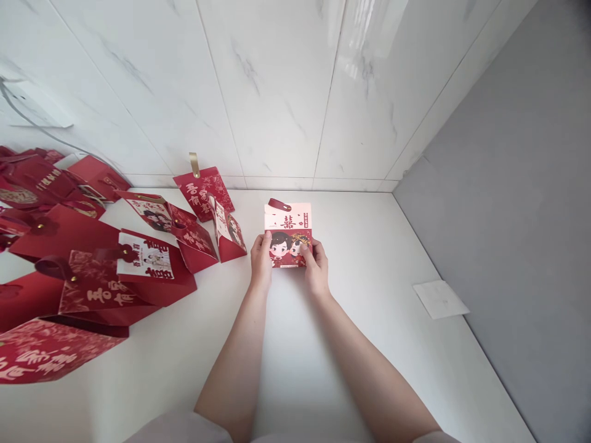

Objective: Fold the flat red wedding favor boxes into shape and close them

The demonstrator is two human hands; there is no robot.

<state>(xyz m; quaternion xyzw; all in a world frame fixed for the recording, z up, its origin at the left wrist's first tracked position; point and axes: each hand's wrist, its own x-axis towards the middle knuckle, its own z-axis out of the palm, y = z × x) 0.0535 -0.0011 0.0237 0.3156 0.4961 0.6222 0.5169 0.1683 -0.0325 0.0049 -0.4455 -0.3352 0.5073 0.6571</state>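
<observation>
A red and white gift box (290, 237) with a cartoon couple on its front stands at the middle of the white table, between both hands. A dark red strap handle (279, 205) sits along its top edge. My left hand (261, 257) grips the box's left side, thumb on the front face. On the opposite side my right hand (317, 264) grips it too, its thumb pressed near the lower right of the front. The fingers behind the box are hidden. Closest to my left hand is a small triangular red box (227, 231).
Several red gift boxes (157, 271) crowd the table's left side. A red box with a gold strap (205, 192) stands by the marble-tiled wall (277, 92). A white paper square (441, 299) lies at the right edge, beside a grey surface (517, 215). A cable (50, 135) hangs at left.
</observation>
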